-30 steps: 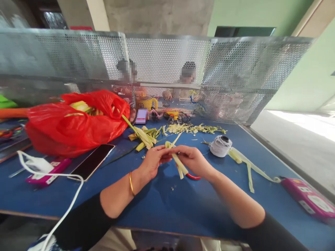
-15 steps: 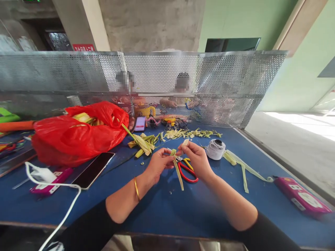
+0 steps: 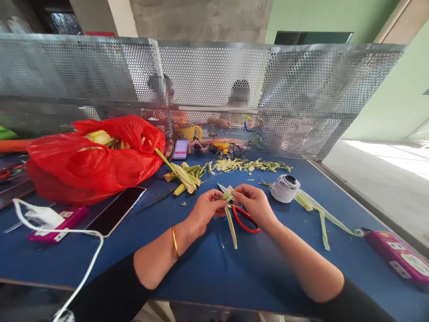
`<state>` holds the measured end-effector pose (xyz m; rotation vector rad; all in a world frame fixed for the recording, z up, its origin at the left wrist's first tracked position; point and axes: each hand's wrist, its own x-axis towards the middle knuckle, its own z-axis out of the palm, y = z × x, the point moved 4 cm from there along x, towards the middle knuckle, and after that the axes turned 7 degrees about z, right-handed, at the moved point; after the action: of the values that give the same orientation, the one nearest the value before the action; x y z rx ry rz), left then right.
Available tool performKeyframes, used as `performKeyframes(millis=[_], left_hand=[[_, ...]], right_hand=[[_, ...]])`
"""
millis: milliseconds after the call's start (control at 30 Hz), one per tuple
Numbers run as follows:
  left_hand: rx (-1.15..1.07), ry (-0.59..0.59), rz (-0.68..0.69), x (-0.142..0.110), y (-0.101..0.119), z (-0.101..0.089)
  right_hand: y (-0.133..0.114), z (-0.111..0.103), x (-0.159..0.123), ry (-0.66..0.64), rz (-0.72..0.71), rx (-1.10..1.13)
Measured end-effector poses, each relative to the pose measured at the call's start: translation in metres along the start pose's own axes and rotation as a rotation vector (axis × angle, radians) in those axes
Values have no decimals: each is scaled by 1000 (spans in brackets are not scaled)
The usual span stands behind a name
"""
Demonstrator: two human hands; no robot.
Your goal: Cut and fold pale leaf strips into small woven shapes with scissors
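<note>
Between the fingertips of both hands is a pale green corn husk strip (image 3: 231, 228), its long tail hanging down over the blue table. My left hand (image 3: 208, 208), with a gold bangle on its wrist, pinches the strip from the left. My right hand (image 3: 256, 203) pinches its upper end, close to the left fingertips. Scissors with red handles (image 3: 247, 229) lie on the table under and behind the hands, their blades pointing away to the left and partly hidden. To the right stands a spool of white thread (image 3: 285, 188), with more husk strips (image 3: 318, 209) behind it.
A red plastic bag (image 3: 97, 165) of husks fills the left, a black phone (image 3: 117, 210) before it. Loose husks (image 3: 184, 178) and cut scraps (image 3: 251, 166) lie ahead. Purple packs (image 3: 398, 255) sit at the right and left. A perforated metal screen (image 3: 214, 76) closes the back; people sit behind it.
My right hand has come down and closer to my left, bringing the husk's upper end between the fingertips. The view has tilted slightly downward.
</note>
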<state>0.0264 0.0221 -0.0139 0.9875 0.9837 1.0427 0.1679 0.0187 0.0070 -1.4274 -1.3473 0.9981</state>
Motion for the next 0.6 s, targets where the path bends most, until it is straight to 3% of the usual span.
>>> performKeyframes(millis=[433, 600], left_hand=[[-7, 33, 24, 2, 2, -3], [9, 31, 37, 2, 1, -3]], right_hand=[[5, 2, 0, -45, 47, -93], [2, 1, -3, 12, -4, -229]])
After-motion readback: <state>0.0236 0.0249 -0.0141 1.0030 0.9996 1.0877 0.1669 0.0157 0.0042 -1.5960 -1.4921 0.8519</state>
